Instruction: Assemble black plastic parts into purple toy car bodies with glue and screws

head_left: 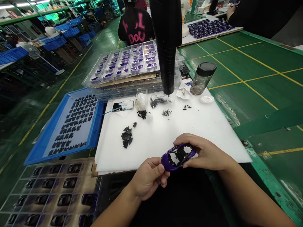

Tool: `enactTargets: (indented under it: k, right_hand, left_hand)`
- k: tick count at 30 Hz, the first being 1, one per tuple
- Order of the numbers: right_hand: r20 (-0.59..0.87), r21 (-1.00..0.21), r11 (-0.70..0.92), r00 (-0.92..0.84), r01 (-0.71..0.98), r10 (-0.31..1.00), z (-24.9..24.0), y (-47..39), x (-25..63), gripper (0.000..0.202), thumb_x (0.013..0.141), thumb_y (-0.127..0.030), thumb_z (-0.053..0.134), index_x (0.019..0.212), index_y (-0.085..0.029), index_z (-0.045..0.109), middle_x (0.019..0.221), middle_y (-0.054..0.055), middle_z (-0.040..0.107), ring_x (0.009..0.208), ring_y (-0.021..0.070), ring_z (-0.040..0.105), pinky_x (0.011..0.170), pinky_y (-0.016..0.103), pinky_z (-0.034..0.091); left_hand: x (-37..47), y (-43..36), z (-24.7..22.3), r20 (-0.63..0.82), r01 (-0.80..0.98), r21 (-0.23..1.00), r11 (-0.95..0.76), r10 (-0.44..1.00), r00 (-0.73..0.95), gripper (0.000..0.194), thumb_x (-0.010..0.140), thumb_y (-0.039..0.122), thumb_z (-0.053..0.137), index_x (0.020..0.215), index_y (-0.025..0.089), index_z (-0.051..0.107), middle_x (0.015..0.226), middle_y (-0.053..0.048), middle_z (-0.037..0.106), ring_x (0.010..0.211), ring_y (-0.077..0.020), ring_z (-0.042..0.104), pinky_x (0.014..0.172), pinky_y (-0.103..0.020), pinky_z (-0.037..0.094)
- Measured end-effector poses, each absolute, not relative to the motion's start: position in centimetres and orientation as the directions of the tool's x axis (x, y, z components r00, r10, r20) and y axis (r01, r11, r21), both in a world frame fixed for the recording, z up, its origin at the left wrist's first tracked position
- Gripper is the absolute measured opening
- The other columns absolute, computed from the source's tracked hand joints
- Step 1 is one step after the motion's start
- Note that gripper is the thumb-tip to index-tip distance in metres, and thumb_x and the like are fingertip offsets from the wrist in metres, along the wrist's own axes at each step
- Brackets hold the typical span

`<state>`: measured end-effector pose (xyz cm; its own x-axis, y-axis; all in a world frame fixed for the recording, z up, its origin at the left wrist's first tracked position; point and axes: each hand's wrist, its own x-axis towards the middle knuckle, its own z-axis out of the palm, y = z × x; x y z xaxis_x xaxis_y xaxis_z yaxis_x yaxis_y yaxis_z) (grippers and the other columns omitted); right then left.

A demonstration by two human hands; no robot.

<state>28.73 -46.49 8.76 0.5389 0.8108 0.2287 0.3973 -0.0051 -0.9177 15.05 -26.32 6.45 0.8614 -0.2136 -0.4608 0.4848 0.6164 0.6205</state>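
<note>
A purple toy car body point(169, 159) with open window gaps and black parts inside is held above the front edge of the white work board point(208, 121). My left hand point(150, 176) pinches its left end between thumb and fingers. Around its right end my right hand point(203, 149) is closed, thumb below and fingers above. Over the board hangs a black electric screwdriver point(168, 63), its bit pointing down. Beneath it lies a pile of tiny black screws point(166, 113). Left of the hands sits a loose group of black plastic pieces point(127, 136).
A blue tray point(94, 138) of black parts stands left. Stacked clear compartment boxes point(106, 75) with purple pieces are behind. A lidded jar point(201, 78) stands back right. Lower left is a divided tray point(47, 192) of car bodies. A person point(136, 26) sits beyond.
</note>
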Motion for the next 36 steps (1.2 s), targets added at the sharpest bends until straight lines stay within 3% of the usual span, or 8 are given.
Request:
enactTargets:
  k: [23, 28, 33, 36]
  right_hand:
    - [0.242, -0.927, 0.029, 0.537, 0.373, 0.808, 8.4, -46.3, 28.7, 0.053, 0.073, -0.033, 0.082, 0.120, -0.021, 0.060, 0.110, 0.009, 0.063, 0.101, 0.0229, 0.063, 0.086, 0.031, 0.050]
    - [0.245, -0.910, -0.001, 0.540, 0.415, 0.805, 8.5, -46.5, 28.8, 0.052, 0.074, -0.030, 0.081, 0.120, -0.022, 0.059, 0.111, 0.009, 0.064, 0.102, 0.0229, 0.062, 0.087, 0.031, 0.050]
    - [0.262, -0.851, -0.057, 0.518, 0.521, 0.814, 9.0, -46.7, 28.6, 0.053, 0.077, -0.022, 0.078, 0.125, -0.023, 0.055, 0.114, 0.008, 0.063, 0.107, 0.0215, 0.059, 0.092, 0.031, 0.048]
    - [0.252, -0.822, -0.087, 0.497, 0.562, 0.830, 9.4, -46.6, 28.3, 0.051, 0.080, -0.017, 0.074, 0.126, -0.023, 0.053, 0.117, 0.008, 0.062, 0.109, 0.0217, 0.058, 0.094, 0.032, 0.047]
  left_hand:
    - [15.0, -27.7, 6.3, -0.378, 0.406, 0.484, 0.776, -0.233, 0.896, 0.028, 0.076, 0.035, 0.077, 0.075, 0.010, 0.062, 0.064, 0.001, 0.056, 0.046, -0.0019, 0.044, 0.044, -0.015, 0.039]
    - [15.0, -27.2, 6.3, -0.398, 0.403, 0.584, 0.705, -0.183, 0.899, 0.028, 0.080, 0.037, 0.073, 0.076, 0.011, 0.063, 0.067, 0.000, 0.058, 0.048, -0.0036, 0.047, 0.046, -0.017, 0.040]
    - [15.1, -26.0, 6.3, -0.389, 0.367, 0.810, 0.457, -0.049, 0.920, 0.029, 0.083, 0.039, 0.070, 0.094, 0.013, 0.065, 0.075, -0.003, 0.064, 0.056, -0.0062, 0.055, 0.055, -0.019, 0.045]
    - [15.1, -25.6, 6.5, -0.367, 0.348, 0.883, 0.316, -0.002, 0.930, 0.030, 0.083, 0.041, 0.069, 0.094, 0.013, 0.064, 0.074, -0.002, 0.064, 0.057, -0.0071, 0.055, 0.056, -0.020, 0.047]
